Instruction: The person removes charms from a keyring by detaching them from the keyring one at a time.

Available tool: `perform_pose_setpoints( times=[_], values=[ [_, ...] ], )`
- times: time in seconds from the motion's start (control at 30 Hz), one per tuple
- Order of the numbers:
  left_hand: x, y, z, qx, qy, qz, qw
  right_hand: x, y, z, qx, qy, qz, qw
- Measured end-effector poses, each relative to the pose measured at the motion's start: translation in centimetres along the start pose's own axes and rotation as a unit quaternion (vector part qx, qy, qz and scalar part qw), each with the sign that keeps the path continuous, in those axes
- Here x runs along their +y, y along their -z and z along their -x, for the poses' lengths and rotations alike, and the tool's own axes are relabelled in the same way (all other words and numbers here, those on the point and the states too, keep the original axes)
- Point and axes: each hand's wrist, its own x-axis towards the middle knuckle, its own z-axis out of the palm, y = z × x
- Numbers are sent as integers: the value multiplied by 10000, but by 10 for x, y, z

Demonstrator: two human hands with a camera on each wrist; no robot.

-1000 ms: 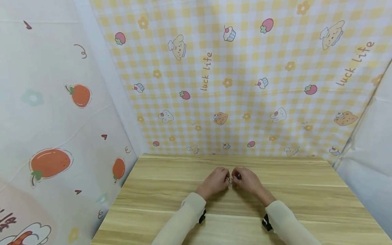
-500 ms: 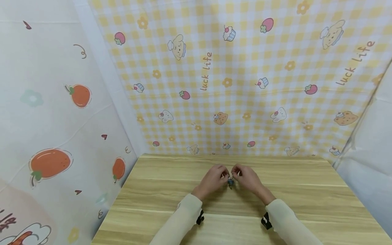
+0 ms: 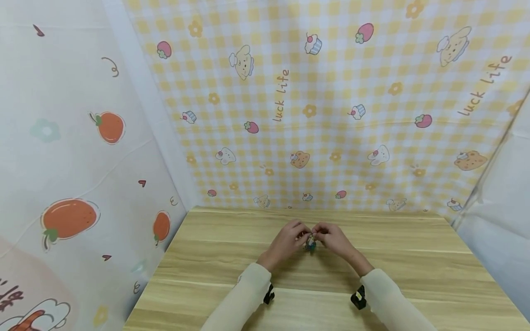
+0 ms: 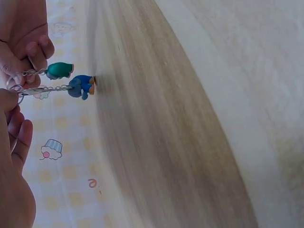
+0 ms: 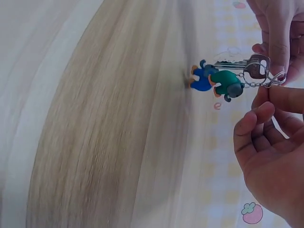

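My left hand [image 3: 287,243] and right hand [image 3: 336,242] meet over the table, thumbs and fingertips close together. Between them hangs a keychain [image 3: 310,246]. In the right wrist view it carries a metal key [image 5: 258,66], a split ring, and two small animal figures on chains: one green [image 5: 225,81], one blue [image 5: 201,84]. The left fingers pinch the ring end, seen at the left edge of the left wrist view. The right fingertips pinch where the green figure's chain [image 4: 32,72] meets the rings. The fingertips partly hide the rings.
The wood-grain table [image 3: 232,230] extends around both hands. Behind it hangs a yellow checked cloth [image 3: 331,138], with a white printed cloth [image 3: 83,170] on the left. Black wrist mounts [image 3: 358,297] sit beneath the cream sleeves [image 3: 244,294].
The figures, mostly hidden between the fingers a second ago, now dangle below the fingertips. Both hands have risen slightly in the head view. The left hand has also shifted a little left.
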Motion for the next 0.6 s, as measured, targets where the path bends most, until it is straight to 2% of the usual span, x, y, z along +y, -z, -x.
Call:
perform_pose_setpoints(
  times=[0.27, 0.37, 0.5, 0.6],
  values=[
    [2, 4, -1, -157, -46, 300, 9994, -4, 0, 0, -312, 49, -177, 9993],
    [2, 3, 0, -102, -73, 375, 9992, -5, 0, 1, -402, 140, -259, 9988],
    [2, 3, 2, -7, -34, 363, 9993, -6, -2, 2, -398, 188, -248, 9987],
    [2, 4, 2, 66, -16, 272, 9996, -8, -1, 3, -238, 183, -169, 9994]
  ],
)
